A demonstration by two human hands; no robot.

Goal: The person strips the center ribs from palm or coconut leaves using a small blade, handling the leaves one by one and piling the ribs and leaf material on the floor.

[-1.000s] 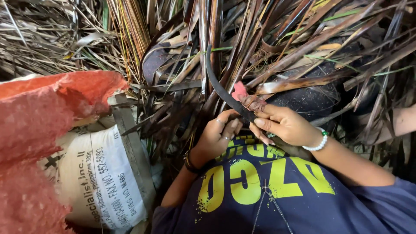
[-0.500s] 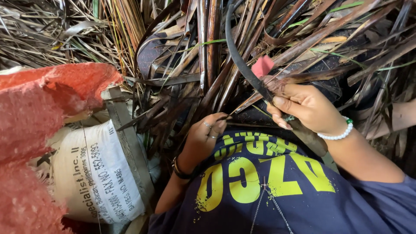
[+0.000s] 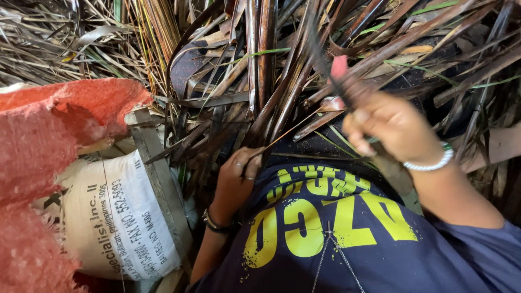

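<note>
My right hand (image 3: 393, 127) grips the handle of a curved dark sickle (image 3: 325, 59), blurred by motion, with a pink rag (image 3: 339, 66) tied near the grip. The blade points up into a heap of dry brown palm leaves (image 3: 282, 70). My left hand (image 3: 239, 171) pinches one thin leaf rib (image 3: 287, 133) that runs up and right toward the sickle. I wear rings on the left hand, a dark bracelet on that wrist and a white bead bracelet on the right wrist. A dark blue shirt (image 3: 325, 233) with yellow print fills the lower middle.
A red mesh sack (image 3: 49, 141) lies at the left over a white woven sack (image 3: 119, 217) with dark print. A grey wooden slat (image 3: 160, 179) stands between the sacks and the leaves. Dry straw-like fronds (image 3: 49, 43) cover the upper left.
My right hand has swung the sickle up and to the right, away from the left hand. My left hand has slid down and left, drawing the thin rib out.
</note>
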